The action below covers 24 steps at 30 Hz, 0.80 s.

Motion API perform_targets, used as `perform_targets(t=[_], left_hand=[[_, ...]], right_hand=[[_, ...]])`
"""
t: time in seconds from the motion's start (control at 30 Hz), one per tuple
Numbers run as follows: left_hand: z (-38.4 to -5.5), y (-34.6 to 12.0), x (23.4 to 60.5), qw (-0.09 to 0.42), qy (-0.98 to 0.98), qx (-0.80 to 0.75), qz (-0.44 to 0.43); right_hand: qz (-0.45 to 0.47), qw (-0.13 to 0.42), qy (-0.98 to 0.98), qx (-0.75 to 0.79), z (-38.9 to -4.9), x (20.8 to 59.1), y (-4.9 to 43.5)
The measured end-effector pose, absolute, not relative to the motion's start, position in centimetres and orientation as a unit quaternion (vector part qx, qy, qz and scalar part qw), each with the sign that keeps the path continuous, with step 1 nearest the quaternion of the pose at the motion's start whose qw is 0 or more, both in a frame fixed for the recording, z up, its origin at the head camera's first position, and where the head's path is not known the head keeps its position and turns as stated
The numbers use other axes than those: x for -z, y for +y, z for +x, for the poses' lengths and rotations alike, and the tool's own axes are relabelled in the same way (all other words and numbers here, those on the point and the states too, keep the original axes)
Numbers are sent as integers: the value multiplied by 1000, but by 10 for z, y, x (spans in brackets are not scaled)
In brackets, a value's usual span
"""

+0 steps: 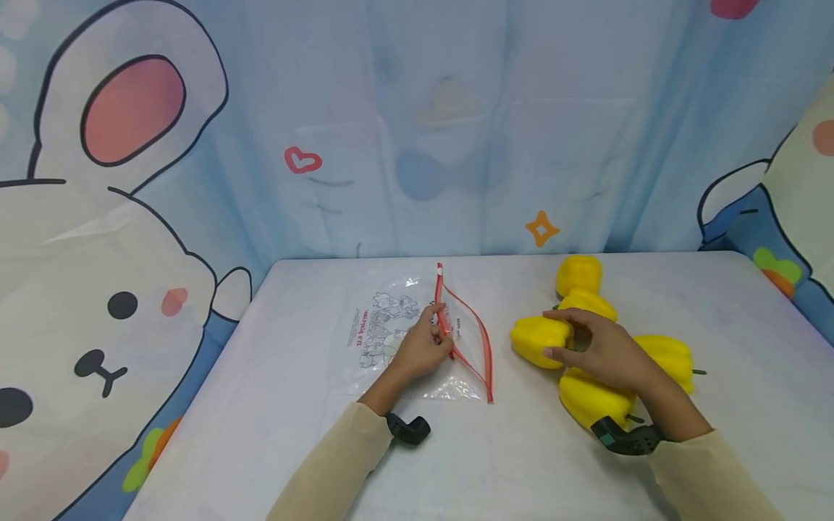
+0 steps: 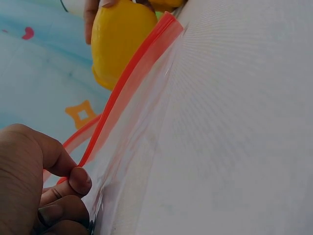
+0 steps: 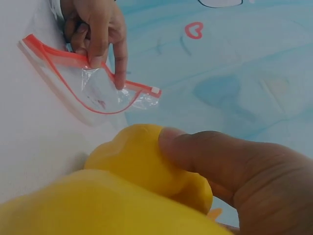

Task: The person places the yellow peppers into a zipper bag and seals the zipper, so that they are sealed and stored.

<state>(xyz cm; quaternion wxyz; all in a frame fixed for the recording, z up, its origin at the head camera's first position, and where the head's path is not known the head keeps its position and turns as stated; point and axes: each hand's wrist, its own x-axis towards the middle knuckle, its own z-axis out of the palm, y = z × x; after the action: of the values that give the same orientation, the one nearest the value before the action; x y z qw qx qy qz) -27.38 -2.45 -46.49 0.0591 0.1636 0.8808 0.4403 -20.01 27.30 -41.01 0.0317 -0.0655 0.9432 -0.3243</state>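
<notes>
A clear plastic zip bag point(image 1: 384, 333) with a red zip edge and printed drawings lies on the table, its mouth spread towards the right. My left hand point(image 1: 422, 349) pinches the red edge point(image 2: 110, 115) between thumb and finger. To the right, my right hand point(image 1: 606, 351) grips a yellow bell pepper point(image 1: 537, 340), thumb on the near side and fingers on the far side. That pepper point(image 3: 142, 152) faces the bag's mouth. Another yellow bell pepper point(image 1: 589, 398) sits below the right hand, near the wrist, and fills the lower part of the right wrist view.
More yellow bell peppers stand around the right hand: one at the back point(image 1: 578, 275), one just behind the hand point(image 1: 589, 302) and one to its right point(image 1: 667, 358). A white cloth covers the table point(image 1: 287, 362). Behind it hangs a light blue cartoon curtain point(image 1: 443, 181).
</notes>
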Motion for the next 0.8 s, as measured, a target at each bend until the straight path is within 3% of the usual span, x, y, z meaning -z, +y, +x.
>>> perform_targets(t=[0.3,0.47,0.8], left_hand=[[-276,-24,468,51,882,-436,169],[-277,-25,466,49,882,-438,168],[-276,-23,465,63,885,-431,162]], right_hand=[[-75,8,922,379,-196,393,265],[-84,0,872,482,-193,389,250],[-19,61,635,770,-202,408,207]])
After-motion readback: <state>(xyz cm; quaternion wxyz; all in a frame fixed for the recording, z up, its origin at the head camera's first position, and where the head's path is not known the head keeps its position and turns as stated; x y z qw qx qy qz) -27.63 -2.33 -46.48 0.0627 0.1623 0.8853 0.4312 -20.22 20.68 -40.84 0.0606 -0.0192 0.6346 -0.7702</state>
